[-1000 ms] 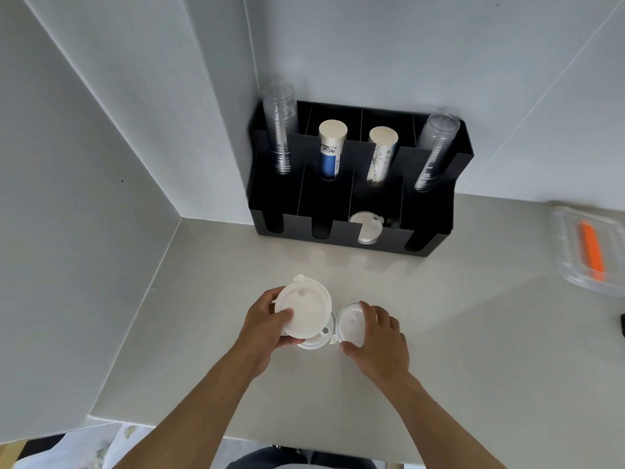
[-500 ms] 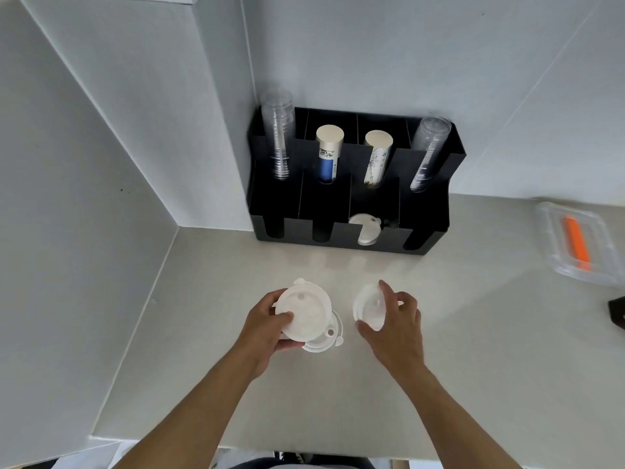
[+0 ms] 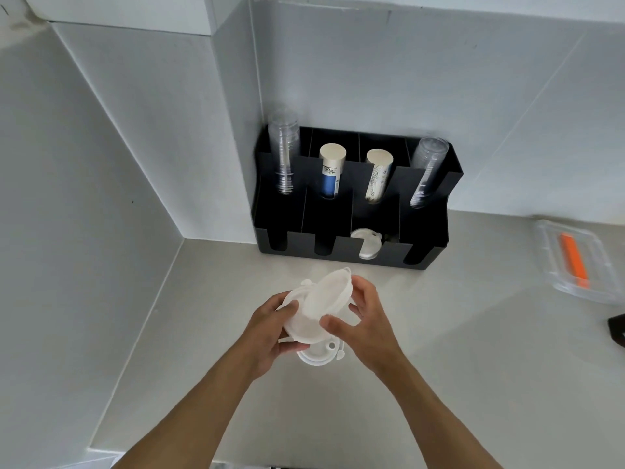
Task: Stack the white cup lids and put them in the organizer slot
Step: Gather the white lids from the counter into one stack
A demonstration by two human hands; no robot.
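Above the grey counter my left hand point(image 3: 267, 336) grips a white cup lid point(image 3: 302, 328) from its left side. My right hand point(image 3: 367, 328) holds a second white lid point(image 3: 326, 292), tilted and pressed onto the first one. A third white lid point(image 3: 318, 357) lies flat on the counter just under both hands, partly hidden. Behind them the black organizer point(image 3: 422, 255) stands against the wall, and another white lid point(image 3: 367, 245) rests in its third front slot from the left.
The organizer's back row holds two clear cup stacks point(image 3: 284, 154) and two paper cup stacks point(image 3: 332, 170). A clear container with an orange item point(image 3: 573, 258) sits at the right. A dark object point(image 3: 617, 328) shows at the right edge. White walls close off the left side.
My right hand lifted its lid off the counter and brought it left onto the lid in my left hand. The view moved closer.
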